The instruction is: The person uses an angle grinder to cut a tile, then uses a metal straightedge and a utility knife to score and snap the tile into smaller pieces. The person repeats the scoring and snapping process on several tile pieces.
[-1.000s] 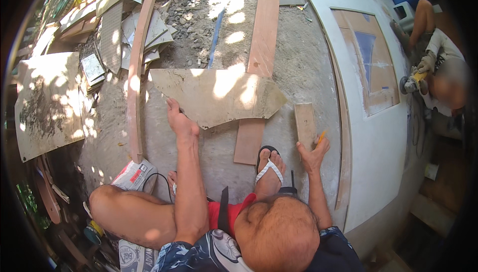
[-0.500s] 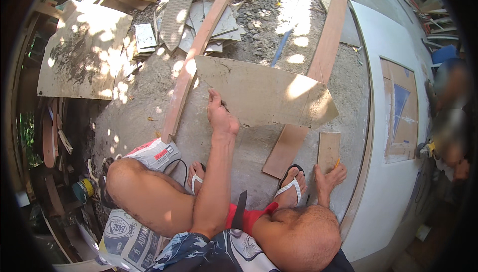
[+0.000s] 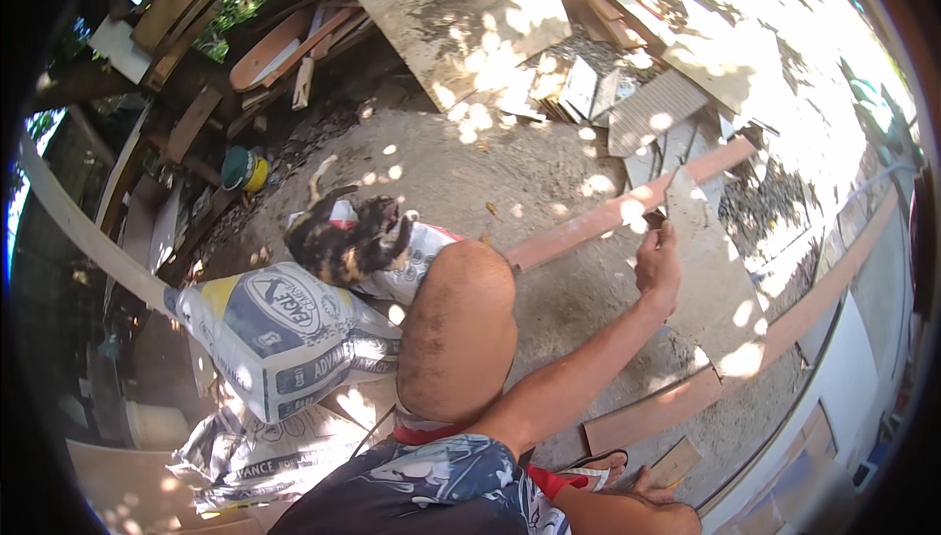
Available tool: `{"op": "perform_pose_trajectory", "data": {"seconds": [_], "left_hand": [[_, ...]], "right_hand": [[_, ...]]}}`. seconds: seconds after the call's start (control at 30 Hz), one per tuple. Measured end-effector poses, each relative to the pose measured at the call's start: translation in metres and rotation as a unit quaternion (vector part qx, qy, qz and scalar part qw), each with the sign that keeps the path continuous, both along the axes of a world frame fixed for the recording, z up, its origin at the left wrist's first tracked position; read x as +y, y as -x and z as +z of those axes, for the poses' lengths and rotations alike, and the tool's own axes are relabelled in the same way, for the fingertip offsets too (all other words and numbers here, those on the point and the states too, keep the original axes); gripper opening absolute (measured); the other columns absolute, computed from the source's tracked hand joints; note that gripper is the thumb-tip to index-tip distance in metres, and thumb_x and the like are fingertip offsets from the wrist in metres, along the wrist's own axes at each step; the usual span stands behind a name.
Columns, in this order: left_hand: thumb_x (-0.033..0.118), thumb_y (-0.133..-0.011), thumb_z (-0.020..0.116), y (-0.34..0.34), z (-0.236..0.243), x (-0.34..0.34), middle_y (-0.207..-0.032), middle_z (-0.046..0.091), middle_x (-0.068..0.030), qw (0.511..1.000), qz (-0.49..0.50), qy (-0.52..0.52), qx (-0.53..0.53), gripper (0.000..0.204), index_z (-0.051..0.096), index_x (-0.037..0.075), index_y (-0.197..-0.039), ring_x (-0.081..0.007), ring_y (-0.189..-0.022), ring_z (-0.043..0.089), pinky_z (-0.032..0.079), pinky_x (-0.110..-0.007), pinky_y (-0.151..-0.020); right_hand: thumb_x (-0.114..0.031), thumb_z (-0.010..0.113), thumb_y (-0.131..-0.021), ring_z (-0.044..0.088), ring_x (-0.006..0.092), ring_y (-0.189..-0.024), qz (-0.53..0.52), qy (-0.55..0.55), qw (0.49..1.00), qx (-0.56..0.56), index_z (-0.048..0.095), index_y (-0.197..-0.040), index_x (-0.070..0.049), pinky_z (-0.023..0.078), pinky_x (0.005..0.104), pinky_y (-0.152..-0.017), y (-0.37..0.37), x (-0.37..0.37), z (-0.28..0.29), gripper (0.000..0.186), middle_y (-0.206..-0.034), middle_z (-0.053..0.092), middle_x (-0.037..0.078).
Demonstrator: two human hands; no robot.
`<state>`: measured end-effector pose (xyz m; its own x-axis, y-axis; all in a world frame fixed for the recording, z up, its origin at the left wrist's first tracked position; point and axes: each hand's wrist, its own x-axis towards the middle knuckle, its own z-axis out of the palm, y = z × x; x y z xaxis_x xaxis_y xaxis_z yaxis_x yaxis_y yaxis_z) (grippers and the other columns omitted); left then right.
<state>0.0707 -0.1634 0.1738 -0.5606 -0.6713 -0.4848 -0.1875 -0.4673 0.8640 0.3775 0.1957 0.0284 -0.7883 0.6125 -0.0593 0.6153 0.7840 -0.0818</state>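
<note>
My left hand [image 3: 659, 268] reaches out with its fingers closed at the near edge of a stained plywood board [image 3: 708, 270]. A small dark brown bit shows by the fingertips; I cannot make out what it is. Low in the picture, partly hidden behind my right leg, my right hand [image 3: 651, 488] rests at the end of a small wooden piece [image 3: 676, 462]. A thin yellow pencil [image 3: 673, 484] shows between its fingers. A longer brown plank [image 3: 652, 410] lies on the ground between the plywood and my foot.
A dark mottled cat [image 3: 353, 241] is on a bag beside my left knee. Nearby stands a full cement bag [image 3: 284, 329]. A long reddish plank [image 3: 627, 207] crosses the concrete. A big plywood sheet [image 3: 461, 21] and stacked tiles [image 3: 580, 89] lie farther off; a white panel [image 3: 853, 368] is at right.
The view has swung left, bringing the cat and the cement bag into sight. My left hand stays at the plywood's edge. My right hand, still by the small wooden piece, is now partly hidden.
</note>
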Motion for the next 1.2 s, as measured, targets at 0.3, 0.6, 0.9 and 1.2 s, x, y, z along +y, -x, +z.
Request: {"op": "perform_pose_trajectory", "data": {"seconds": [0.3,0.6,0.9,1.2], "left_hand": [[0.052,-0.116,0.034,0.125,0.147,-0.197,-0.127,0.075,-0.0256,0.989,0.052,0.132,-0.032,0.056,0.067,0.012,-0.136,-0.0452,-0.116,0.074,0.060,-0.054,-0.101],[0.045,-0.115,0.041,-0.002,0.026,-0.442,-0.138,0.070,-0.0246,0.894,0.419,-0.009,-0.156,0.054,0.067,0.004,-0.138,-0.0463,-0.124,0.069,0.061,-0.055,-0.103],[0.026,-0.096,0.044,-0.106,-0.151,-0.589,-0.141,0.071,-0.0217,0.891,0.357,0.008,-0.280,0.056,0.068,-0.005,-0.137,-0.0387,-0.127,0.070,0.057,-0.045,-0.109],[0.028,-0.102,0.038,-0.106,-0.228,-0.577,-0.141,0.072,-0.0175,0.866,0.213,0.102,-0.441,0.057,0.069,-0.001,-0.140,-0.0329,-0.129,0.070,0.057,-0.044,-0.110]], "right_hand": [[-0.060,0.092,-0.072,0.055,0.0497,-0.116,0.028,-0.014,0.999,-0.028,0.056,-0.123,0.004,0.042,0.0603,-0.101,0.043,-0.042,0.011,0.089,-0.119,0.059,0.026],[-0.057,0.093,-0.073,0.056,0.0489,-0.113,-0.056,0.004,0.996,-0.064,0.057,-0.121,0.005,0.043,0.0596,-0.100,0.069,-0.021,0.037,0.086,-0.117,0.059,0.026],[-0.052,0.092,-0.074,0.058,0.0469,-0.109,0.018,0.081,0.996,0.024,0.058,-0.119,0.006,0.045,0.0583,-0.097,0.113,-0.031,0.088,0.081,-0.115,0.060,0.025],[-0.050,0.091,-0.072,0.055,0.0414,-0.105,0.209,0.106,0.970,0.058,0.056,-0.102,0.002,0.047,0.0510,-0.089,0.204,-0.140,0.176,0.069,-0.105,0.056,0.021]]}}
